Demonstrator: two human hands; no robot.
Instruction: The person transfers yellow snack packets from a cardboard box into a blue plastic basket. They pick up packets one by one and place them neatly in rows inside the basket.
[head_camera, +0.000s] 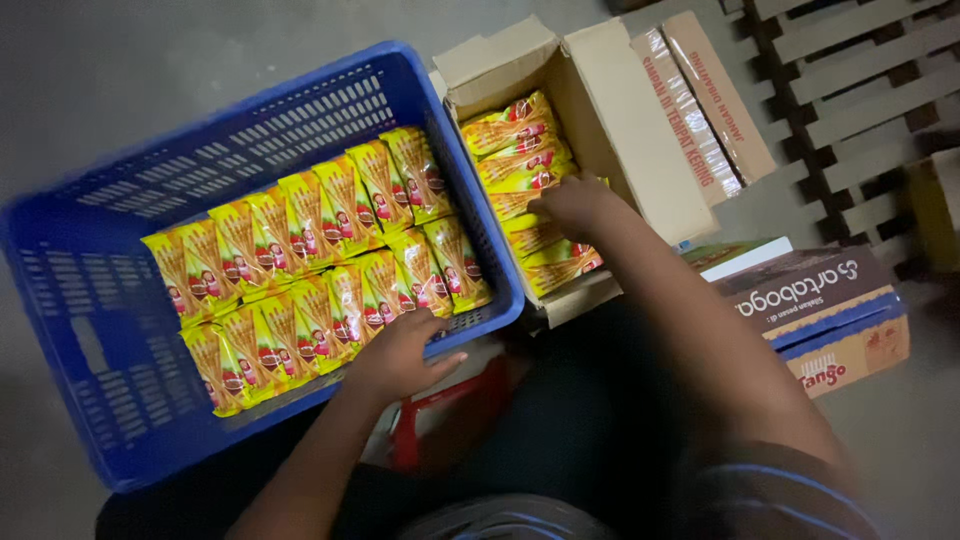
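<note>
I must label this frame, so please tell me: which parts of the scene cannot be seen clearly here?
Head view only:
- Right hand: fingers buried among yellow packets in the cardboard box; its grip cannot be told.
- Box depth: hidden by packets.
- Left hand: palm hidden against the blue crate rim.
- Red object: mostly covered by the arms.

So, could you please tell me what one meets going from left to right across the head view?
Blue crate → yellow snack packets in it → left hand → open cardboard box → right hand → stacked closed cartons.
</note>
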